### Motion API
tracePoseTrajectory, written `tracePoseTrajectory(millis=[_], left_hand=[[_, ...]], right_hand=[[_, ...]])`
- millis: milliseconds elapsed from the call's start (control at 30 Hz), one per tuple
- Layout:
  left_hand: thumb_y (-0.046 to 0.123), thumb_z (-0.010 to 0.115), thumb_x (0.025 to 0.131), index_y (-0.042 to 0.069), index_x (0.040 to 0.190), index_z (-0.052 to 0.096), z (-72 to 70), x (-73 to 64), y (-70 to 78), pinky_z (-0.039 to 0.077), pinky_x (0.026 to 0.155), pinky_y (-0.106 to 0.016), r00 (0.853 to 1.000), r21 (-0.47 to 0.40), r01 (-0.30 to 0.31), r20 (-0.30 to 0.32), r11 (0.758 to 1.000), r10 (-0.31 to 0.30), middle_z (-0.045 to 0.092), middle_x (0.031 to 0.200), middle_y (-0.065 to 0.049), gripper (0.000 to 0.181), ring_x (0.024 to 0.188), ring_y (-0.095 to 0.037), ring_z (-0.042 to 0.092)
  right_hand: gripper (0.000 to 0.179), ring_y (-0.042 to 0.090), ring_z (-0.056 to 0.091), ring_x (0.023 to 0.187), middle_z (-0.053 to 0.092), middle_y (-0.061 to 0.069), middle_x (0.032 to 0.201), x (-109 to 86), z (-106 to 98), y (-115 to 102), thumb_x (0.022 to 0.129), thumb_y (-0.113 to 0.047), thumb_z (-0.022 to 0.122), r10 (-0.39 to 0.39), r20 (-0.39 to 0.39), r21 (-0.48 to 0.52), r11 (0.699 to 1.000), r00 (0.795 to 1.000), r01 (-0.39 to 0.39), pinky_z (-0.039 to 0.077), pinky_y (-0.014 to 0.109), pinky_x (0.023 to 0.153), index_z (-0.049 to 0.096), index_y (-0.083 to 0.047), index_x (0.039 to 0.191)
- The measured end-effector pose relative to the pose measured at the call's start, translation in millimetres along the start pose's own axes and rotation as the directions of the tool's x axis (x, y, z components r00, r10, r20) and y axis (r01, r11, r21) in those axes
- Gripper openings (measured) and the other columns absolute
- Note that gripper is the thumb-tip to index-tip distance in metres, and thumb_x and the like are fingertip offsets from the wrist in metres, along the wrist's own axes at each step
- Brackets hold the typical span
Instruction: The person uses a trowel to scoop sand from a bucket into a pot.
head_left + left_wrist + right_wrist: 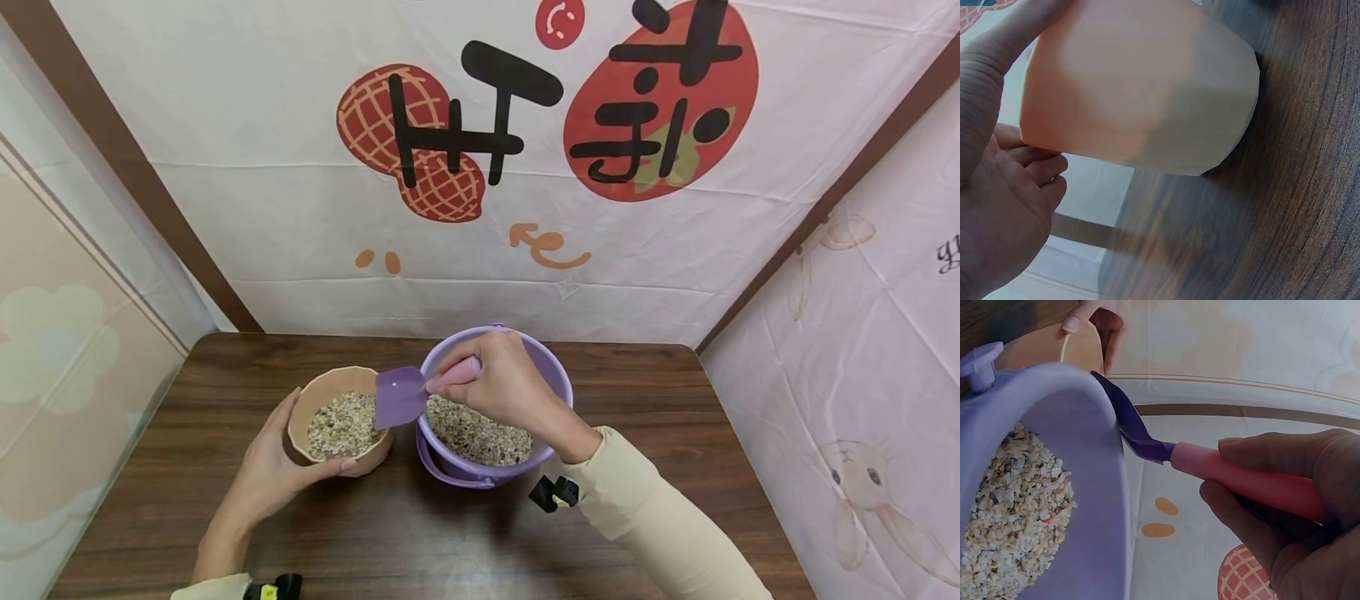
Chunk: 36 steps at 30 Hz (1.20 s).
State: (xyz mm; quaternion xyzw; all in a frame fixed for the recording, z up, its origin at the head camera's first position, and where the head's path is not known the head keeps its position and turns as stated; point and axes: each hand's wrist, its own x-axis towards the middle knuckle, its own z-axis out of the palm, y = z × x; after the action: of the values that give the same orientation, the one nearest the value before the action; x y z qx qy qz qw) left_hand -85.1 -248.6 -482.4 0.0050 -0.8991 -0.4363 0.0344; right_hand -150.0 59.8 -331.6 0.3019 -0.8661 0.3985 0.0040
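Observation:
A peach-coloured faceted bowl (302, 414), partly filled with small pale gravel (341, 425), is on the left of the table. My left hand (270, 471) grips its left side, thumb at the near rim and fingers round the far side. In my right hand (506, 383) is a small toy shovel with a pink handle (1235, 474) and a purple blade (400, 397). The blade overlaps the bowl's right rim in the head view, with no gravel visible on it. Below the right hand stands a lilac bucket (558, 375) holding more gravel (1019, 519).
The brown wooden table (420, 550) ends at a white printed cloth (285, 208) behind it. More printed cloth (840, 400) hangs on the right. The bucket's handle (450, 477) hangs down on its near side, and the bucket stands close beside the bowl.

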Motion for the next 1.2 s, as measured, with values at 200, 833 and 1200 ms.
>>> tracePoseTrajectory(millis=[200, 833, 1200], left_hand=[[0.039, 0.097, 0.065, 0.006, 0.163, 0.014, -0.8, 0.6, 0.2, 0.032, 0.104, -0.074, 1.000, 0.002, 0.002, 0.003, 1.000, -0.002, 0.025, 0.160, -0.030, 0.132, 0.141, -0.054, 0.029], [0.040, 0.097, 0.065, 0.004, 0.163, 0.013, -0.4, 1.1, 0.7, 0.030, 0.105, -0.074, 1.000, 0.002, 0.012, 0.008, 1.000, -0.012, 0.024, 0.160, -0.031, 0.133, 0.141, -0.055, 0.028], [0.040, 0.097, 0.064, 0.004, 0.162, 0.014, 0.0, 0.8, 0.4, 0.029, 0.105, -0.074, 1.000, -0.005, 0.014, 0.004, 1.000, -0.014, 0.024, 0.160, -0.031, 0.134, 0.141, -0.055, 0.028]], right_hand=[[0.012, -0.003, 0.066, 0.082, 0.075, -0.015, 0.075, 0.1, 1.3, 2.4, 0.077, -0.014, 0.090, -0.012, -0.014, -0.013, 1.000, 1.000, 0.012, 0.051, 0.022, 0.069, 0.084, -0.016, 0.087], [0.016, 0.001, 0.070, 0.087, 0.074, -0.019, 0.076, -18.7, -10.4, 17.5, 0.076, -0.018, 0.092, 0.047, -0.154, 0.120, 0.992, 0.987, -0.029, 0.057, 0.026, 0.076, 0.084, -0.018, 0.089], [0.024, 0.022, 0.074, 0.082, 0.078, 0.004, 0.085, -57.2, -28.1, 42.4, 0.074, -0.012, 0.092, 0.262, -0.224, 0.425, 0.893, 0.939, -0.148, 0.061, 0.031, 0.067, 0.083, -0.009, 0.096]])
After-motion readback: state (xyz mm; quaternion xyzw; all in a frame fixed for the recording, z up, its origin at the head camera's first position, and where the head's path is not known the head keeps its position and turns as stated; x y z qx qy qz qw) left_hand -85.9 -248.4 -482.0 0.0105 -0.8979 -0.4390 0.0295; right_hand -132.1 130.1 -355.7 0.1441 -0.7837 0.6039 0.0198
